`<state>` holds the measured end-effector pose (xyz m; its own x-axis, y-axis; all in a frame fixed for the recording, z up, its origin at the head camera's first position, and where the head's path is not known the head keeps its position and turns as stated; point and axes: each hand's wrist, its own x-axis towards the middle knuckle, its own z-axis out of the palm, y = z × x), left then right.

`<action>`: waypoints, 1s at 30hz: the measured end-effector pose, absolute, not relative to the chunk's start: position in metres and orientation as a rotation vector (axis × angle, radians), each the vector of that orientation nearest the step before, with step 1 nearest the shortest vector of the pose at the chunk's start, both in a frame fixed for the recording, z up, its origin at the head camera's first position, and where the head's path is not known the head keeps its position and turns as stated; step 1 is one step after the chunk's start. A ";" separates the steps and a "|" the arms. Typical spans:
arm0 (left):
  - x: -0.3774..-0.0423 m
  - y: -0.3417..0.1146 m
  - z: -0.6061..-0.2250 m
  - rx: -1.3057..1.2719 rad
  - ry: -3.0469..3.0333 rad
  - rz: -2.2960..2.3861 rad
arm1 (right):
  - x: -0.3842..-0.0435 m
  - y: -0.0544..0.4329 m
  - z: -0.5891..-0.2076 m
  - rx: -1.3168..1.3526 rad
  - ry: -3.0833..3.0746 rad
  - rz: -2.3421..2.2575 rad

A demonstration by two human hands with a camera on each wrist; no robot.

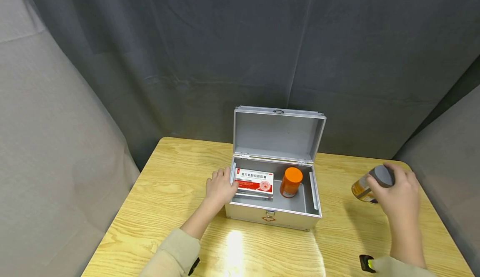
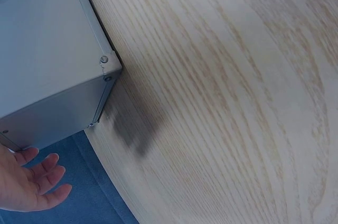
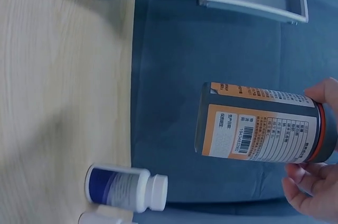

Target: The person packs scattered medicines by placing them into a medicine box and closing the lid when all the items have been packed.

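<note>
An aluminium first-aid box [image 1: 275, 218] stands on the table with its lid raised. Stacked medicine cartons, a red-and-white one [image 1: 255, 182] on top, lie in its left part. Right of them an orange-capped bottle [image 1: 291, 182] stands inside. My left hand [image 1: 220, 187] rests at the box's left wall, its thumb at the rim and its fingers loose outside. To the right of the box, my right hand [image 1: 401, 189] grips a grey-capped supplement bottle [image 3: 259, 123] by its cap end. That bottle is tilted and held above the table; its label is orange and white.
Two white bottles, one with a blue label [image 3: 116, 187], stand on the table in the right wrist view, the other partly cut off. The wooden table [image 1: 180, 168] has grey curtains [image 1: 195, 60] behind it and at both sides.
</note>
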<state>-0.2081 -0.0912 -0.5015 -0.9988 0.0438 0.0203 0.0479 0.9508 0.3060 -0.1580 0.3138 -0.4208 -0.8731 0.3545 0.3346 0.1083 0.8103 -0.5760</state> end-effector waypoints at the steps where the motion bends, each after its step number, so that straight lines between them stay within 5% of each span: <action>1: -0.208 -0.091 -0.501 -0.074 -3.088 -0.485 | -0.159 0.311 -0.420 -0.325 -2.555 0.784; 30: -0.208 -0.091 -0.501 -0.062 -3.108 -0.507 | -0.175 0.237 -0.397 0.131 -2.432 0.785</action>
<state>-0.2076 -0.0905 -0.5009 -0.9992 0.0399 -0.0018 0.0373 0.9475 0.3176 -0.1752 0.2369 -0.3973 -0.8301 0.0798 0.5519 -0.2577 0.8227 -0.5066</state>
